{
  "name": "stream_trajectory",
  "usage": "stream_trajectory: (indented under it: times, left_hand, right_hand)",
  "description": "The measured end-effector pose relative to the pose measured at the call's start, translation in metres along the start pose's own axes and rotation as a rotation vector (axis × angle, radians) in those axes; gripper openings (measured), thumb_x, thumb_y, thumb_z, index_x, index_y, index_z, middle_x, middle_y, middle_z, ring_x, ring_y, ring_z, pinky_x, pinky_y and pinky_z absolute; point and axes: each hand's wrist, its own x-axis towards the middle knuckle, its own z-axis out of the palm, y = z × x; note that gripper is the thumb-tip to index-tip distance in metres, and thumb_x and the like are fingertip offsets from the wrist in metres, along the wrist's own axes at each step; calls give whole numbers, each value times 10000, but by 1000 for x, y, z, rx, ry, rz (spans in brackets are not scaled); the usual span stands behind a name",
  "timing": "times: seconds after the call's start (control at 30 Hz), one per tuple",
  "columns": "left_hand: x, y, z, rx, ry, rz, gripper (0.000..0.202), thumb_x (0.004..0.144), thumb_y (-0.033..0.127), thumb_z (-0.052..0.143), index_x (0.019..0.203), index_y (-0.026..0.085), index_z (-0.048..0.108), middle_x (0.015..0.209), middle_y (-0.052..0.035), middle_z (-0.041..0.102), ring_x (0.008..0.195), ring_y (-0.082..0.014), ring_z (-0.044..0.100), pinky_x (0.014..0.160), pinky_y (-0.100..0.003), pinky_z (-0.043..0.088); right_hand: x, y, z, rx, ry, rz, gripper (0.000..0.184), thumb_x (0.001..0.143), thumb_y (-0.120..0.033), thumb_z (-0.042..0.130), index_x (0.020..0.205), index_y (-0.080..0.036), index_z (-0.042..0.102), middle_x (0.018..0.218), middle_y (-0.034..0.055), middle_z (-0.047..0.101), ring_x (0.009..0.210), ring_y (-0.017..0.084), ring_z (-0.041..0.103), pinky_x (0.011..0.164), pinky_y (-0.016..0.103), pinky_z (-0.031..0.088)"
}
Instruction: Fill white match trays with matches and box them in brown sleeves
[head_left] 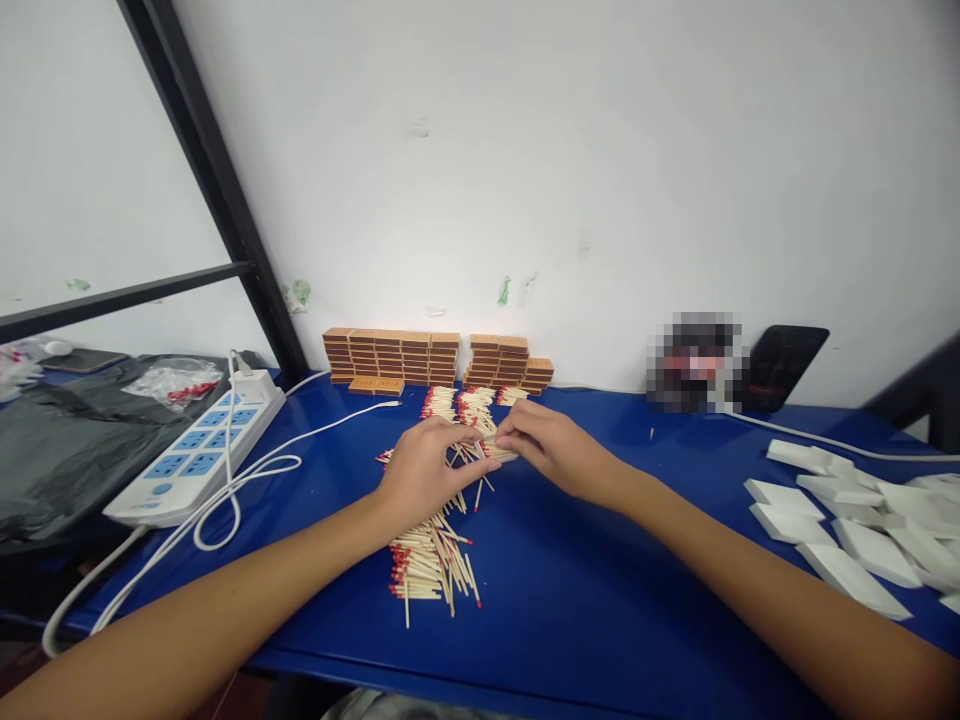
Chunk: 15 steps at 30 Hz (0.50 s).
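Observation:
Between my hands is a small white matchbox tray (504, 454) with matches in it, partly hidden by my fingers. My left hand (431, 470) grips the tray's left end between thumb and fingers. From the right, my right hand (555, 448) is closed in a pinch over the tray, at the matches; its fingertips are partly hidden. A loose heap of red-tipped matches (427, 570) spreads below and beside my left hand. Just beyond my hands lie sorted bunches of matches (441, 402) with their heads mostly to the left.
Stacked matchboxes (390, 355) line the wall at the back of the blue table (570, 600). White empty trays (870, 520) are piled on the right. A power strip (199, 445) with white cables (281, 462) lies on the left. A phone (787, 365) leans at the back right.

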Motion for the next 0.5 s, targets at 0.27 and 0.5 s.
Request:
stream_trajectory:
  times: [0.27, 0.5]
  left_hand:
    - [1, 1, 0, 13, 1, -23, 325, 821, 480, 805, 1023, 226, 774, 973, -49, 777, 906, -237, 711, 848, -377, 564]
    - [1, 1, 0, 15, -15, -26, 331, 826, 485, 799, 1032, 227, 772, 988, -46, 778, 924, -239, 710, 850, -381, 557]
  right_hand:
    - [12, 72, 7, -111, 215, 295, 171, 944, -329, 596, 901, -185, 677, 880, 58, 628, 688, 164, 555, 691, 318, 464]
    - [10, 90, 18, -185, 90, 307, 137, 940, -251, 581, 901, -172, 687, 883, 58, 616, 761, 173, 572, 711, 301, 445]
